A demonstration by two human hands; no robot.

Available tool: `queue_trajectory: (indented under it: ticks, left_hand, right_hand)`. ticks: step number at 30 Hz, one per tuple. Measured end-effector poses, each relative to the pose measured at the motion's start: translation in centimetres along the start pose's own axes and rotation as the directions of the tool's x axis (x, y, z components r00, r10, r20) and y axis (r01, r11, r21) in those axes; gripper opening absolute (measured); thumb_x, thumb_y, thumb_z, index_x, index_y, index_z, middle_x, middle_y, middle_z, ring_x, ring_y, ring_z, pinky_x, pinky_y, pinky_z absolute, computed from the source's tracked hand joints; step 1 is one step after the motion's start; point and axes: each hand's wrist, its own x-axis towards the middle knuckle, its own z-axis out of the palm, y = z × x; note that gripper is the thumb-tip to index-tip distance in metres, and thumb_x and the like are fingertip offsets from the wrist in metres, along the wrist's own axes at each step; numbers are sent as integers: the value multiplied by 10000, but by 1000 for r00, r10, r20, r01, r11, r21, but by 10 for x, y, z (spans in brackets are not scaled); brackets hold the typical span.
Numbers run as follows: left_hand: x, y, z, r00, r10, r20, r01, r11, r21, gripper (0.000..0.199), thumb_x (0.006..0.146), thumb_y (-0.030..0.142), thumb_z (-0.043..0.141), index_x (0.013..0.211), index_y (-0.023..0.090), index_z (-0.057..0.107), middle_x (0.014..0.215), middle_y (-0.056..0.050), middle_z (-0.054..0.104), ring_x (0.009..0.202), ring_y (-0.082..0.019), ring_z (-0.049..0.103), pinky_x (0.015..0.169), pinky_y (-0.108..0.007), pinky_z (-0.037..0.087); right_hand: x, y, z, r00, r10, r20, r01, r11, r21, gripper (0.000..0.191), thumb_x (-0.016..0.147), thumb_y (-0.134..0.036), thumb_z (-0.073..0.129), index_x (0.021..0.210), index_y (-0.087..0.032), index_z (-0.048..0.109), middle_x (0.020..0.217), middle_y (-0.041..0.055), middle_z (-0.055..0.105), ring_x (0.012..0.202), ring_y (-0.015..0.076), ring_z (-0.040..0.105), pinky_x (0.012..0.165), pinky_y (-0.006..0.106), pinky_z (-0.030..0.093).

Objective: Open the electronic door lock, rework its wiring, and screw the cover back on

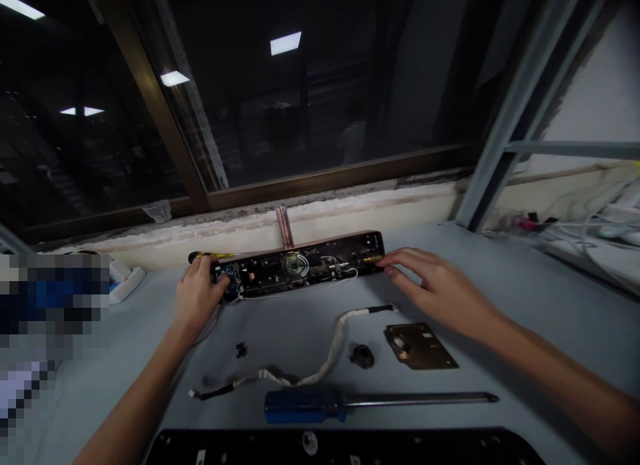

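Note:
A long black electronics housing [270, 278] lies with its inside facing me, showing a blue circuit board, a round part and white wires. My left hand [197, 288] is closed around its left end, thumb by the circuit board [233, 278]. At the right end, the fingers and thumb of my right hand [425, 278] hold the edge, close to a brass-coloured cylinder [371, 258]. Behind the housing are a yellow-and-black screwdriver [215, 255] and a copper-coloured tube [285, 227].
Nearer me lie a sleeved cable [330, 358], small black pieces [241, 350], a dark round part [362, 356], a brownish metal plate [423, 346] and a blue-handled screwdriver [305, 406]. A black panel [380, 446] spans the front. Metal frame [500, 152] and cables stand right.

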Motion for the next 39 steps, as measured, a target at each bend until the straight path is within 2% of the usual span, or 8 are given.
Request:
queue_trajectory:
  ticks: [20, 36, 39]
  left_hand:
    - [3, 0, -2, 994, -106, 5, 106, 990, -92, 224, 733, 276, 504, 948, 219, 529, 1020, -57, 622, 948, -256, 571, 710, -312, 421]
    - [6, 2, -1, 998, -59, 26, 59, 998, -25, 232, 749, 238, 463, 964, 188, 532, 1042, -78, 603, 950, -257, 567, 752, -323, 432]
    - [7, -4, -3, 999, -24, 40, 26, 997, -70, 257, 762, 273, 457, 984, 176, 544, 1051, -81, 606, 962, -259, 568, 776, -336, 437]
  right_hand:
    - [-2, 3, 1, 1000, -4, 1, 4, 1000, -11, 203, 841, -250, 372, 874, -217, 569, 892, 34, 636, 814, 191, 577, 600, 299, 445]
    - [-2, 4, 2, 1000, -3, -13, 3, 1000, -9, 212, 836, -251, 376, 883, -205, 577, 889, 35, 639, 806, 188, 581, 601, 290, 444]
    - [-1, 4, 2, 1000, -10, -17, 10, 1000, -13, 213, 838, -256, 375, 883, -205, 577, 888, 35, 640, 802, 187, 581, 628, 299, 448]
